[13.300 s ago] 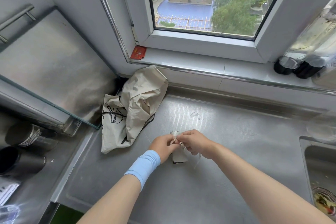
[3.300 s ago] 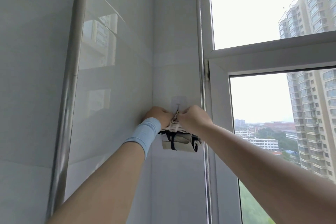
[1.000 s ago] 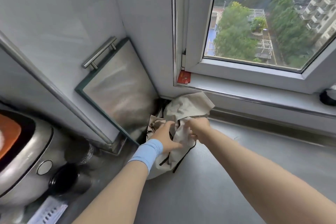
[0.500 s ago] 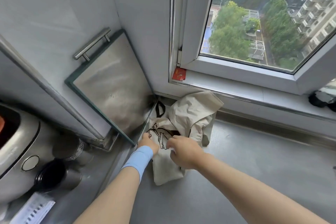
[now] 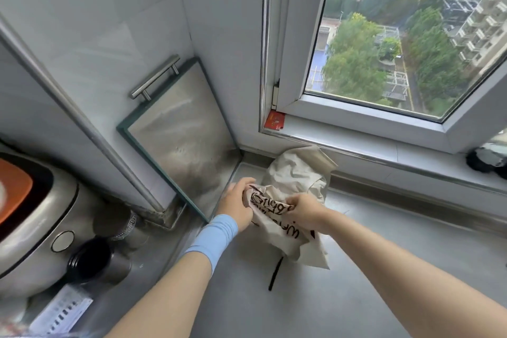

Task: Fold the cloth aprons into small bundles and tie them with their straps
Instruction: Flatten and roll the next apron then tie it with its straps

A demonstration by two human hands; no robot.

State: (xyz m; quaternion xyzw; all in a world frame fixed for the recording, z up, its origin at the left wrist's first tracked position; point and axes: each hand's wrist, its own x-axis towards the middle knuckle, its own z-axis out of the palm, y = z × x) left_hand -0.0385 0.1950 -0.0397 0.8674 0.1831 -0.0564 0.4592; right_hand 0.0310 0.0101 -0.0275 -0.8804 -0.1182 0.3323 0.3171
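A beige cloth apron (image 5: 277, 217) with black printed lettering hangs crumpled between my two hands above the steel counter (image 5: 343, 282). My left hand (image 5: 237, 202), with a light blue wristband, grips its left upper edge. My right hand (image 5: 307, 208) is closed on the cloth just right of that. A black strap (image 5: 275, 273) dangles from the apron down to the counter. A second beige cloth (image 5: 299, 170) lies bunched in the corner behind, under the window sill.
A steel board with a handle (image 5: 181, 129) leans against the tiled wall at the left. A rice cooker (image 5: 30, 219) and a dark cup (image 5: 93, 261) stand at the far left. A red card (image 5: 274, 120) sits on the window sill.
Both hands have lifted the printed apron off the pile in the corner and pulled it toward me; the lettering now shows and a black strap hangs free.
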